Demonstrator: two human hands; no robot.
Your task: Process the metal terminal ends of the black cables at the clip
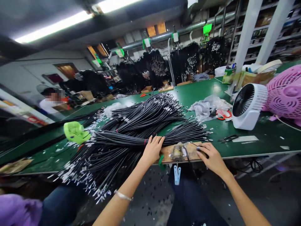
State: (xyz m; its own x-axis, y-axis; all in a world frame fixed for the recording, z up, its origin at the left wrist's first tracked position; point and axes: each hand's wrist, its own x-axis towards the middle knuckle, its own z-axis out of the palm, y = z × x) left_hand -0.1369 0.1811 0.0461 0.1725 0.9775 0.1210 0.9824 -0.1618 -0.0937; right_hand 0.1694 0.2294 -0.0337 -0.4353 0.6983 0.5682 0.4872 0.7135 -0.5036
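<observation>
A bundle of black cables (122, 138) with pale tips lies across the front of the green table, on a larger pile of cables (145, 110). My left hand (153, 147) rests at the bundle's right part beside a red tie, its fingers bent; whether it grips any cable is hidden. On the right, my right hand (209, 155) has thumb and fingers pinched at the end of a wooden board (194, 151), by a thin dark piece. A small metal device (177, 152) is mounted on the board. From it hangs a light blue clip (177, 174).
A white fan (249, 106), a pink fan (285, 94), pliers (228, 138), and orange-handled scissors (225, 115) by plastic bags (207, 108) are on the right. A green fan (75, 132) stands left. A person in purple (20, 208) sits at lower left; another is farther back.
</observation>
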